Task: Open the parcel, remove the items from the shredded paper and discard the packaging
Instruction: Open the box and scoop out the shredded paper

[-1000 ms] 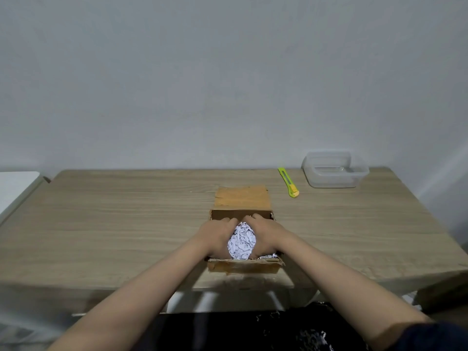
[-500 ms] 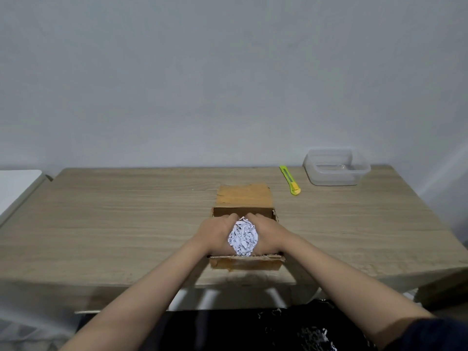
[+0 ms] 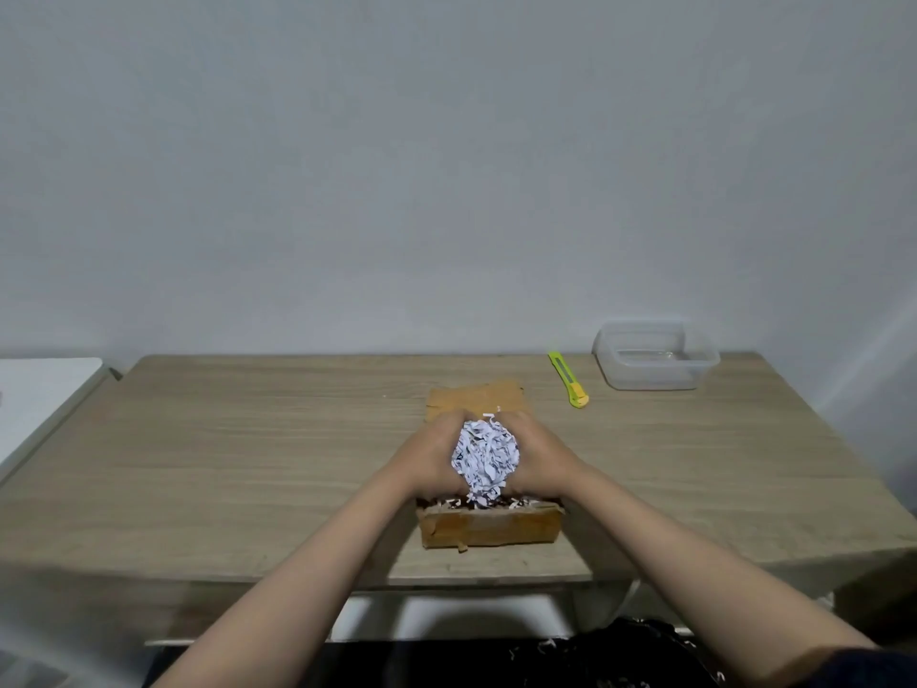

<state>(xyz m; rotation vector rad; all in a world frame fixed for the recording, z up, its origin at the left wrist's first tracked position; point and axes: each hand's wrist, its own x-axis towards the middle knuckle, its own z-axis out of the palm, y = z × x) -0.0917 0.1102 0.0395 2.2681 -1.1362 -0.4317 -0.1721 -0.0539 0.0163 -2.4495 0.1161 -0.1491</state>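
Note:
An open brown cardboard parcel (image 3: 489,527) stands near the table's front edge, its far flap (image 3: 476,395) folded back. My left hand (image 3: 429,459) and my right hand (image 3: 538,459) cup a clump of white shredded paper (image 3: 486,456) between them, raised above the box. More shreds (image 3: 516,502) lie inside along the near wall. Any items in the box are hidden by my hands and the paper.
A yellow-green utility knife (image 3: 569,378) lies at the back right of the wooden table (image 3: 248,464). Beside it stands a clear plastic container (image 3: 654,355). A white surface (image 3: 34,389) adjoins the table's left side. A dark bag with shreds (image 3: 620,652) sits below the front edge.
Both hands have risen out of the box with the clump of shredded paper pressed between them; it was level with the box rim a second ago.

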